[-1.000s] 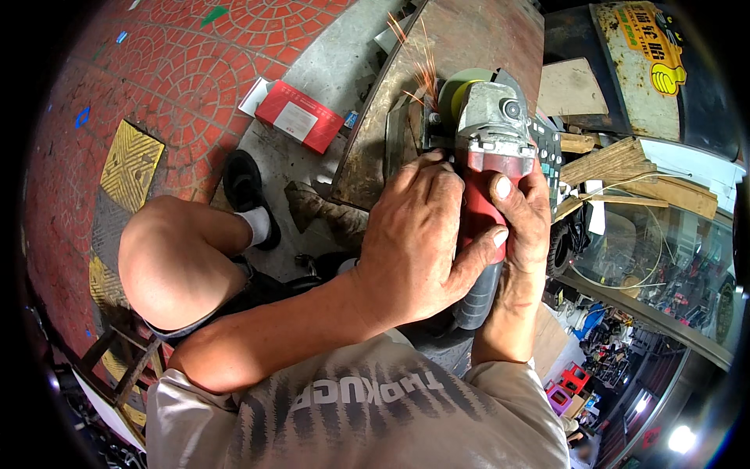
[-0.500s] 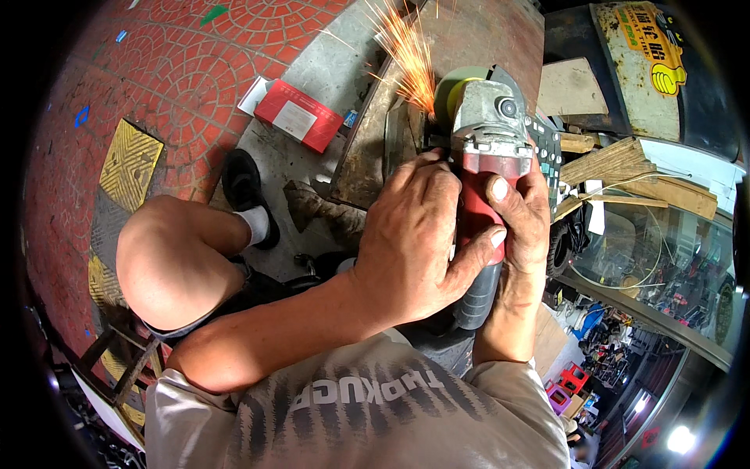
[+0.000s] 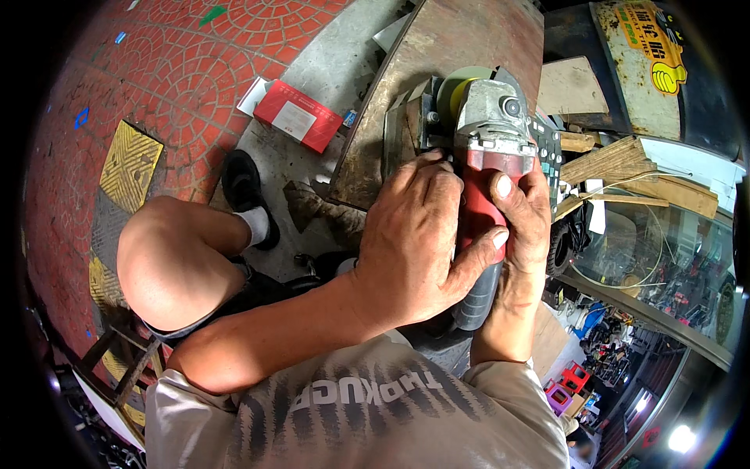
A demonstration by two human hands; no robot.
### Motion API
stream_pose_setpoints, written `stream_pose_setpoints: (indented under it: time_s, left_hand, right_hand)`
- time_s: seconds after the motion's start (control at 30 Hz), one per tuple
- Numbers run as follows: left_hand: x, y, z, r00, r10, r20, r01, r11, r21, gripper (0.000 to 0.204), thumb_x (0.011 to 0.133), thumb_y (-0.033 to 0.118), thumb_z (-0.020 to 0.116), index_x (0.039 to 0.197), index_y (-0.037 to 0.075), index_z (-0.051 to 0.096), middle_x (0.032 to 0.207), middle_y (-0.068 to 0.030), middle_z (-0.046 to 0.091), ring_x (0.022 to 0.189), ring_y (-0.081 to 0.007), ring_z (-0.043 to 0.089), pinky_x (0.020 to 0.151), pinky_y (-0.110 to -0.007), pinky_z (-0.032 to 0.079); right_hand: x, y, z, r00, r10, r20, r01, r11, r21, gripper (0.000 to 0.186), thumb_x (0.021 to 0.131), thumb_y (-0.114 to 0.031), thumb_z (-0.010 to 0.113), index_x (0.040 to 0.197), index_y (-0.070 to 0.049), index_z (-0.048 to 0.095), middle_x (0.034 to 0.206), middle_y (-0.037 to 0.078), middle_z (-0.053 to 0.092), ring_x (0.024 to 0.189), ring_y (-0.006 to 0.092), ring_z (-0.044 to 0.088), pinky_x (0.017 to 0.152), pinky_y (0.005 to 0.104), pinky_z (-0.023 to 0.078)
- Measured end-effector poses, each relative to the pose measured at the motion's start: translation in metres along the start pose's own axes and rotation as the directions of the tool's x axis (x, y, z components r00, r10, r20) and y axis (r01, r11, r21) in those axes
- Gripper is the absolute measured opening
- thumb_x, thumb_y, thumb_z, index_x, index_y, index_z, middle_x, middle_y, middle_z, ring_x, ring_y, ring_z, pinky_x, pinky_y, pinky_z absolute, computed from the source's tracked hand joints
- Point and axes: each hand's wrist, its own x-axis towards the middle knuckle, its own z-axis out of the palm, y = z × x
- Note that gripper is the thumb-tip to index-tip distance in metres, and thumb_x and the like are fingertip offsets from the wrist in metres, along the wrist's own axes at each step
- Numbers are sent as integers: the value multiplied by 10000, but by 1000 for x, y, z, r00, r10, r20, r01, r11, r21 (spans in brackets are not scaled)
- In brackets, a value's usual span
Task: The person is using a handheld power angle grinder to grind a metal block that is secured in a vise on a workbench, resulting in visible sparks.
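An angle grinder (image 3: 482, 195) with a red body, grey metal head and dark rear grip points away from me. Its disc (image 3: 455, 86), yellowish at the centre, stands on edge left of the head. My right hand (image 3: 522, 215) wraps the body from the right, thumb on top. From the left, my left hand (image 3: 418, 234) closes against the same body, thumb laid along it; its curled fingertips are partly hidden beside the head. Just beyond those fingers, a dark metal block with a bolt (image 3: 430, 116) sits next to the disc.
The block rests on a worn brown board (image 3: 469, 35). A red box (image 3: 298, 116) lies on the ground to the left, near my shoe (image 3: 244, 187). Right of the grinder are a perforated dark plate (image 3: 547, 160), wood strips (image 3: 609, 166) and a glass-topped case (image 3: 625, 250).
The stream of orange sparks from the disc's left side has stopped. The grinder's head has shifted very slightly right; both hands keep their hold.
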Motion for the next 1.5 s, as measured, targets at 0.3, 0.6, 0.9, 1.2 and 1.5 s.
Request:
stream_pose_setpoints:
  time_s: [0.3,0.6,0.9,1.2,1.5]
  left_hand:
    - [0,0,-1,1000,-9,-2,9,1000,-8,510,985,276,889,1315,-41,663,1324,-294,715,1196,-511,704,1056,-570,569]
    - [-3,-3,-1,1000,-13,-3,13,999,-40,503,998,288,878,1306,-42,655,1319,-295,707,1200,-507,698,1065,-574,558]
    - [0,1,3,1000,-16,-22,16,1000,1,507,1003,272,867,1348,-33,655,1364,-277,714,1222,-503,701,1069,-569,555]
    - [0,1,2,1000,-20,-22,20,1000,-20,495,986,233,868,1341,-37,653,1353,-276,720,1212,-498,706,1063,-571,554]
    - [0,0,0,999,-38,-17,38,999,-24,507,962,207,871,1343,-41,647,1356,-276,710,1226,-496,693,1075,-570,548]
  right_hand:
    - [1,-1,-1,1000,7,27,-6,1000,-23,996,928,-180,946,1762,16,439,1492,202,737,1358,298,732,1233,438,546]
    - [4,-1,1,997,-16,71,21,998,-57,1037,925,-204,953,1776,32,409,1505,198,731,1361,294,728,1239,439,537]
    - [3,-1,0,1000,11,-4,-11,999,36,989,925,-195,952,1749,22,450,1503,200,724,1358,298,723,1221,445,552]
    - [4,-2,1,1000,16,-3,-16,1000,8,1009,928,-199,960,1766,10,440,1501,195,729,1346,295,731,1207,437,565]
    - [7,-4,4,1000,17,12,-16,1000,-24,1006,930,-197,951,1767,20,436,1493,195,735,1338,286,735,1199,424,569]
